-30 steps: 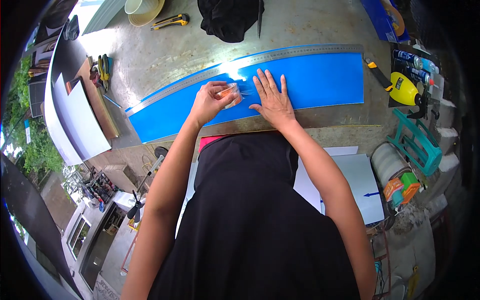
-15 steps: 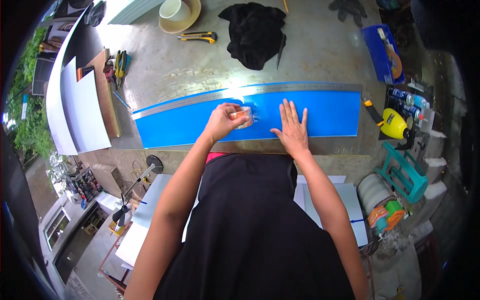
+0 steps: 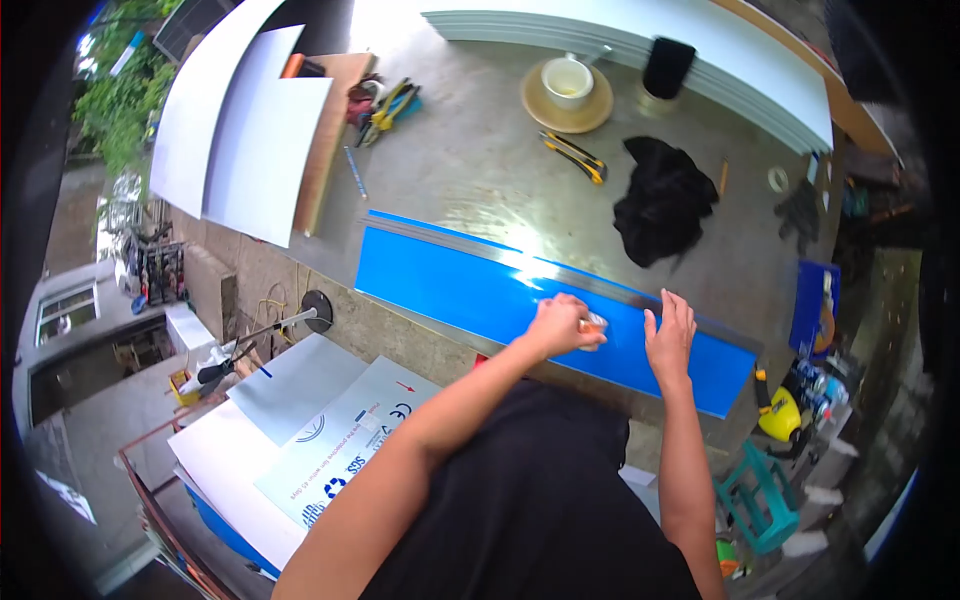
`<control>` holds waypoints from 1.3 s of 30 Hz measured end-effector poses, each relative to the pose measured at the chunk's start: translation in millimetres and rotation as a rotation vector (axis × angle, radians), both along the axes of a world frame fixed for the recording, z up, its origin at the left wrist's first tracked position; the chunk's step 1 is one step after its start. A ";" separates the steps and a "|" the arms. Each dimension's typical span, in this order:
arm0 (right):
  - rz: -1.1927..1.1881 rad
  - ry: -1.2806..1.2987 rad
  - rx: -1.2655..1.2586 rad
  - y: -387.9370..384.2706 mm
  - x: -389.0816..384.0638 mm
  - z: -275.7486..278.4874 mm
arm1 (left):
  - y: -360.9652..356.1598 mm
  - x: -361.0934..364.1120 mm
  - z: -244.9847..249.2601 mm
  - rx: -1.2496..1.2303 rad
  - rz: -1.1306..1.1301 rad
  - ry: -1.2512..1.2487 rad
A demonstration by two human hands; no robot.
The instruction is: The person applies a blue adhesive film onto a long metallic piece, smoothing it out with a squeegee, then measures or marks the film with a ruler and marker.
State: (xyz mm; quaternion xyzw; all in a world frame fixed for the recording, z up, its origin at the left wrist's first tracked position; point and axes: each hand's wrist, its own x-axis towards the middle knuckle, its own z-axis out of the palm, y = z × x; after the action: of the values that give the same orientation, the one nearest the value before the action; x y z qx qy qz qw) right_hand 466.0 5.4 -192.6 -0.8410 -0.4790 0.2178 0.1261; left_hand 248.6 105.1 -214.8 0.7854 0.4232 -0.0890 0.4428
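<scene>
Blue strip [image 3: 440, 278] lies lengthwise along the near edge of the desk [image 3: 480, 150], ruler along its far side, left hand [image 3: 556, 328] pinching small clear-and-orange item [image 3: 594, 328] over it, right hand [image 3: 672, 342] nearby, thumb and fingers apart.

1. Grey smooth-topped worktable [image 3: 450, 150], scuffed and shiny.
2. Near edge: long blue flat strip [image 3: 440, 280].
3. Left side: thin blue-and-white stick [image 3: 356, 172], yellow-and-black pliers [image 3: 388, 115].
4. Middle: round beige saucer [image 3: 545, 115], yellow-and-black utility knife [image 3: 574, 157], crumpled black cloth [image 3: 663, 200].
5. Right side: slim tan stick [image 3: 724, 177], pale ring [image 3: 778, 180], dark grey glove [image 3: 798, 212].
6. Far side: stacked white panels [image 3: 640, 50].
</scene>
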 end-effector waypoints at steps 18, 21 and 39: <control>0.347 0.406 0.276 383.1 -196.7 -93.2 | -3.4 -4.1 2.9 -0.060 -0.020 -0.083; 0.329 0.356 0.338 453.6 -223.4 -100.7 | -12.9 -6.2 2.5 0.135 0.151 -0.236; 0.249 0.524 0.030 578.7 -232.2 -97.4 | -11.2 -2.9 -2.0 0.019 0.224 -0.227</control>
State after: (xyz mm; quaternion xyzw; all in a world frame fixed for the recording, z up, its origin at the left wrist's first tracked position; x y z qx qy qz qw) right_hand 233.8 584.1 -290.0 -0.6886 -0.5330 0.4344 0.2305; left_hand 245.7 93.9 -216.8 0.7426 0.4559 0.0544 0.4876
